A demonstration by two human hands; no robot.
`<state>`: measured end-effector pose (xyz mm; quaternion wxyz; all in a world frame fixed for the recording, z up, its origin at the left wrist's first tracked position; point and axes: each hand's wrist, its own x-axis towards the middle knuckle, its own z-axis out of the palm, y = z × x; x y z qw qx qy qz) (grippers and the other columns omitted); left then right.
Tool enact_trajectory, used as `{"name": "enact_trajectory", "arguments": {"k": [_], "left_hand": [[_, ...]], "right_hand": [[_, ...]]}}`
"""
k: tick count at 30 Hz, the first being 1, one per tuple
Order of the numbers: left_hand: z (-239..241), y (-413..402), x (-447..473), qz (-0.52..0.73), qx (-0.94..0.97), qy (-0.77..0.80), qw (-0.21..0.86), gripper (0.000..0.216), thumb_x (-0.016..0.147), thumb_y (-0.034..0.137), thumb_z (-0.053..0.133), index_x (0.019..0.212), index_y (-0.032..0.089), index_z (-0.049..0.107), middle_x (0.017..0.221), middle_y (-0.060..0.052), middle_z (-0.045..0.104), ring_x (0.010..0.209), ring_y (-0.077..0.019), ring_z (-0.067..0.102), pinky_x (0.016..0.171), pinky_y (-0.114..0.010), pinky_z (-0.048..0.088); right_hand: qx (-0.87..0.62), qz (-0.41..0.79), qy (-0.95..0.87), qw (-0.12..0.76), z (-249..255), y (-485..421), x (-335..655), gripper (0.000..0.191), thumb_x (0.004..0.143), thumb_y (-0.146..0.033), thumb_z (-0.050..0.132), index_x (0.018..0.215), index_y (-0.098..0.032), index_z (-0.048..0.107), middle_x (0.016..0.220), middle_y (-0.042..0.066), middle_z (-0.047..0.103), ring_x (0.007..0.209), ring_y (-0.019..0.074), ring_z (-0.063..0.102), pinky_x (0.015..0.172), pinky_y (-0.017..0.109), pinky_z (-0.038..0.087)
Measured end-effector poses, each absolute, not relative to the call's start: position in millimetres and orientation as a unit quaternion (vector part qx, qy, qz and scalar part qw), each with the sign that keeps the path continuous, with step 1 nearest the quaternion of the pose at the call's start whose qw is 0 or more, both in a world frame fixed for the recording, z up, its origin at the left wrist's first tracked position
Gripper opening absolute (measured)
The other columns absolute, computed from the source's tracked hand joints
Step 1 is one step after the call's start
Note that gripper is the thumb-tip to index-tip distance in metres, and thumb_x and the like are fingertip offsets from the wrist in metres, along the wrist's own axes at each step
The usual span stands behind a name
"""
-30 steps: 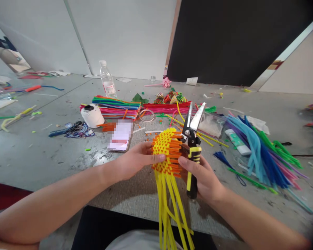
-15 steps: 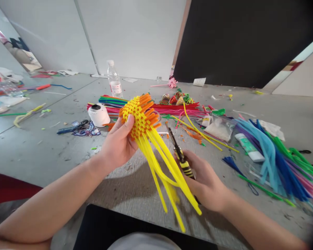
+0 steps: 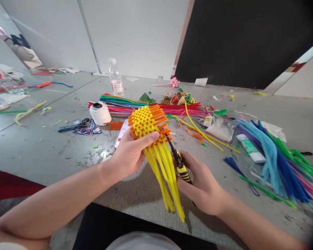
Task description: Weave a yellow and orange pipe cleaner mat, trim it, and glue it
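Observation:
My left hand (image 3: 131,149) grips a woven piece of yellow and orange pipe cleaners (image 3: 143,121), thumb on top near its lower right side. Short orange ends stick out along its right edge, and long yellow strands (image 3: 163,177) hang down toward me. My right hand (image 3: 202,184) is wrapped round the yellow-and-black handles of a pair of pliers (image 3: 183,171). The dark jaws point up and left, close to the orange ends; whether they touch cannot be made out. Partly behind my left hand lies a phone (image 3: 120,135) with a lit screen.
A thread cone (image 3: 101,116) and a water bottle (image 3: 116,80) stand behind the weave. Bundles of coloured pipe cleaners (image 3: 125,99) lie at the back, blue ones (image 3: 272,163) at right beside a white-green tube (image 3: 250,148). A tool with dark blue handles (image 3: 71,126) lies left.
My left hand has shifted right and slightly down, turning the weave flatter, with its thumb lower on it. The plier jaws are now nearer the orange ends. The phone has come into view.

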<state>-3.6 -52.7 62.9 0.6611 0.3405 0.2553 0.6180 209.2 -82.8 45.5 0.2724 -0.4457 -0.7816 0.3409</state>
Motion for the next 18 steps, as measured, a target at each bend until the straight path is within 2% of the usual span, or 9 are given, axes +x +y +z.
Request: {"name": "enact_trajectory", "arguments": {"k": [4,7,10,12,14,16,18], "left_hand": [[59.9,-56.0,0.6,0.635,0.339,0.248,0.648,0.025,0.082,0.019,0.089,0.104,0.017,0.076,0.098,-0.002,0.081,0.083,-0.0157,0.077,0.081,-0.027,0.065],[59.6,-56.0,-0.6,0.646,0.322,0.247,0.646,0.029,0.084,0.020,0.088,0.110,0.020,0.075,0.103,-0.002,0.081,0.088,-0.0170,0.079,0.081,-0.027,0.065],[60.4,-53.6,-5.6,0.634,0.305,0.257,0.663,0.037,0.087,0.024,0.084,0.121,0.022,0.072,0.105,-0.003,0.082,0.095,-0.0226,0.080,0.087,-0.034,0.066],[60.4,-51.7,-8.7,0.616,0.304,0.267,0.676,0.036,0.089,0.028,0.081,0.123,0.021,0.071,0.105,-0.005,0.082,0.101,-0.0275,0.080,0.094,-0.042,0.065],[59.2,-50.3,-9.9,0.605,0.307,0.275,0.681,0.032,0.091,0.031,0.078,0.121,0.020,0.071,0.105,-0.006,0.081,0.106,-0.0300,0.079,0.099,-0.046,0.063],[57.0,-49.8,-9.1,0.605,0.308,0.278,0.680,0.029,0.092,0.031,0.078,0.118,0.019,0.072,0.104,-0.006,0.081,0.109,-0.0299,0.079,0.101,-0.046,0.062],[54.5,-50.2,-7.4,0.605,0.309,0.275,0.681,0.028,0.092,0.030,0.079,0.116,0.019,0.072,0.104,-0.006,0.081,0.110,-0.0289,0.078,0.103,-0.044,0.062]], "right_hand": [[-0.450,0.379,-0.762,0.271,45.8,-87.7,205.4,0.020,0.082,-0.029,0.061,0.100,-0.022,0.056,0.090,0.004,0.070,0.079,0.0215,0.061,0.068,0.033,0.048],[-0.449,0.416,-0.742,0.274,46.2,-89.6,207.5,0.020,0.085,-0.031,0.062,0.102,-0.022,0.056,0.093,0.005,0.072,0.084,0.0230,0.064,0.068,0.033,0.049],[-0.470,0.408,-0.737,0.264,46.6,-82.3,217.7,0.020,0.093,-0.037,0.059,0.106,-0.022,0.057,0.094,0.005,0.071,0.083,0.0228,0.066,0.067,0.033,0.049],[-0.530,0.309,-0.750,0.247,44.2,-71.7,227.9,0.029,0.095,-0.046,0.060,0.110,-0.022,0.058,0.094,0.007,0.071,0.081,0.0245,0.066,0.069,0.036,0.050],[-0.601,0.161,-0.747,0.234,37.0,-59.1,237.7,0.043,0.091,-0.055,0.065,0.116,-0.020,0.059,0.099,0.012,0.073,0.085,0.0304,0.068,0.074,0.042,0.052],[-0.636,0.047,-0.743,0.203,25.2,-47.4,244.9,0.053,0.090,-0.056,0.067,0.126,-0.017,0.058,0.112,0.019,0.073,0.099,0.0382,0.070,0.080,0.049,0.053],[-0.669,-0.022,-0.729,0.144,12.3,-38.3,249.0,0.059,0.088,-0.064,0.068,0.122,-0.016,0.062,0.111,0.023,0.073,0.103,0.0448,0.070,0.081,0.056,0.054]]}}
